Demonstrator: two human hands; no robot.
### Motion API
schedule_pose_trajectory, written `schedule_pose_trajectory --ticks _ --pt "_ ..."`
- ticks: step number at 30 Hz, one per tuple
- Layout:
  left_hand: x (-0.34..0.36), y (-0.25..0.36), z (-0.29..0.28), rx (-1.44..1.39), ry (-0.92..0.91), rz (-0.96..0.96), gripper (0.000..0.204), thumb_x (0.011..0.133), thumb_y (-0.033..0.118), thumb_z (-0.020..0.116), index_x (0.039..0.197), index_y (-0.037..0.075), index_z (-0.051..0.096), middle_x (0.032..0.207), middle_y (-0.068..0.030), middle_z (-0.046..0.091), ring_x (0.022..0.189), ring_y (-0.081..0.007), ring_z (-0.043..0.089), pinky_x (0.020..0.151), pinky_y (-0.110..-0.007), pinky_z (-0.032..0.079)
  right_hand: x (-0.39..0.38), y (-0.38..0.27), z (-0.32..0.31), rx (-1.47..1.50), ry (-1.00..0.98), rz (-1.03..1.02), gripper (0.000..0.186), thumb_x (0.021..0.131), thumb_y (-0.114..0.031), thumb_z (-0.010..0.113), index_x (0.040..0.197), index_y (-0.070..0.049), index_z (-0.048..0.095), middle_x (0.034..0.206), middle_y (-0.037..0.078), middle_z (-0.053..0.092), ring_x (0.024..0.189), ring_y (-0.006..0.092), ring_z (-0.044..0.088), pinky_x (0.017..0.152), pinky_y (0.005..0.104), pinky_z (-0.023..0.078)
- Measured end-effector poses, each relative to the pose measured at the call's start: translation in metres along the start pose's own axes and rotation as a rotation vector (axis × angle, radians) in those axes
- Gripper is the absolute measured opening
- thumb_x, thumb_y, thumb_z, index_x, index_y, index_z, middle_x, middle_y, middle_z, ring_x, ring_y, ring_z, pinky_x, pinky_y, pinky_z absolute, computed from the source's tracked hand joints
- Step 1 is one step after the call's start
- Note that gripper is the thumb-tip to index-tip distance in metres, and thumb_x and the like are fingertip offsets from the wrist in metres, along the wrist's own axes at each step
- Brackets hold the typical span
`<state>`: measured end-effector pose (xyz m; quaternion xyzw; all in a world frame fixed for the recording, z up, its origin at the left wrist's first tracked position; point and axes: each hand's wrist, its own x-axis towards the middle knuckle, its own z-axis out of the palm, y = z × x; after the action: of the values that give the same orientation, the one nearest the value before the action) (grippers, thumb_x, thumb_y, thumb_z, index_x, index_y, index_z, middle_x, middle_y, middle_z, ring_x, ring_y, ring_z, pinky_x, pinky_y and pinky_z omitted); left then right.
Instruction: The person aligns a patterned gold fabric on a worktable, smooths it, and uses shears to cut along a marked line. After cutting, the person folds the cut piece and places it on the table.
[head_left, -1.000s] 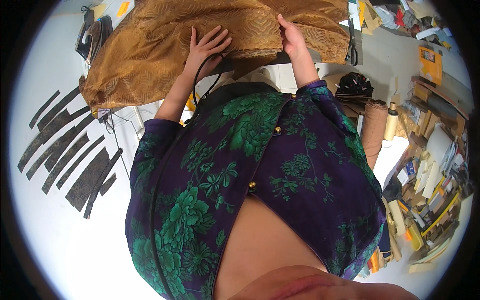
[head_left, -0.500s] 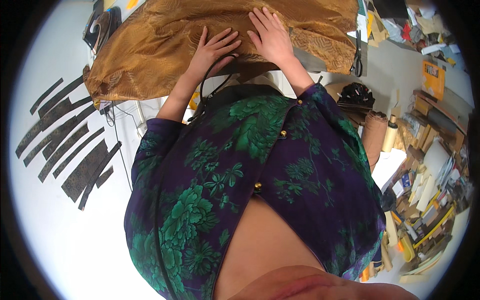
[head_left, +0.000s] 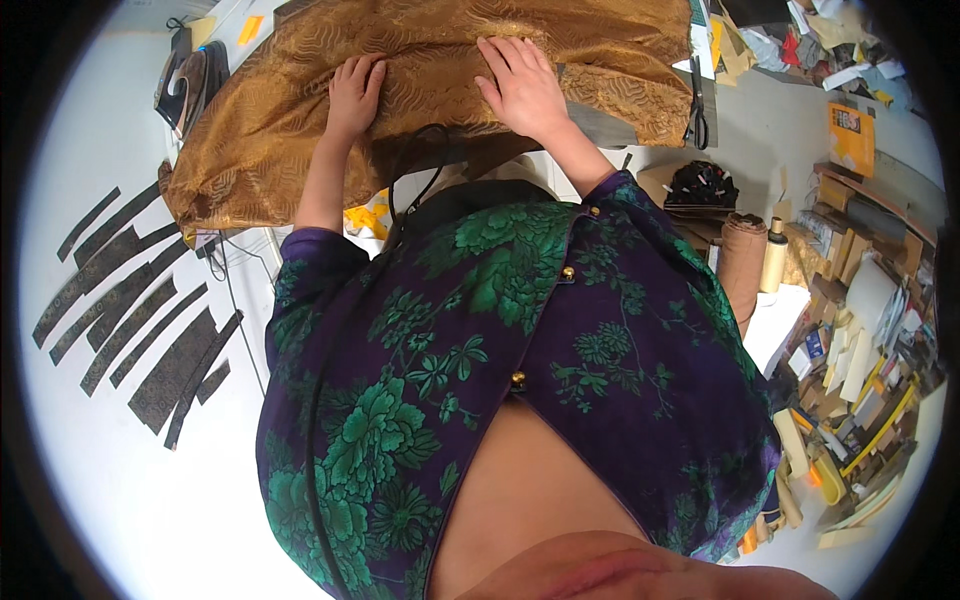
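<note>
My right hand (head_left: 528,95) lies spread flat on brown cloth (head_left: 430,85); whether my left hand (head_left: 352,106) pinches, I cannot tell. Uneven pressure could crease it at the table's (head_left: 605,126) near edge.

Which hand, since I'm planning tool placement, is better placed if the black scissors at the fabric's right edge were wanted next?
Probably the right hand: it lies open on the brown fabric, nearer the black scissors and on their side. The left hand rests farther away, toward the iron.
</note>
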<state>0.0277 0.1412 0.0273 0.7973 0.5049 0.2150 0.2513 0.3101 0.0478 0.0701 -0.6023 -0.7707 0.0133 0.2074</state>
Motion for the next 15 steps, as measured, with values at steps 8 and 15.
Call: schedule_pose_trajectory --ticks 8,15 --pt "-0.030 0.048 -0.009 -0.019 0.192 0.227 0.030 0.093 0.015 0.061 0.122 0.011 0.063 0.133 -0.0113 0.056 0.131 -0.0338 0.045 0.115 -0.049 0.027 0.000 -0.001 -0.003 -0.020 -0.021 0.022 0.053 0.092 -0.033 0.056 0.138 -0.007 0.049 0.133 0.012 0.053 0.128 0.0276 0.045 0.114 0.0425 0.030" --pt "-0.058 0.026 -0.002 -0.152 0.000 0.036 0.060 0.100 0.034 0.051 0.151 0.011 0.030 0.158 -0.0145 0.026 0.146 -0.0352 0.020 0.118 -0.044 0.018 0.000 0.000 -0.001 -0.026 -0.045 0.005 0.053 0.093 -0.033 0.055 0.138 -0.007 0.048 0.135 0.012 0.051 0.130 0.0289 0.044 0.114 0.0428 0.029"
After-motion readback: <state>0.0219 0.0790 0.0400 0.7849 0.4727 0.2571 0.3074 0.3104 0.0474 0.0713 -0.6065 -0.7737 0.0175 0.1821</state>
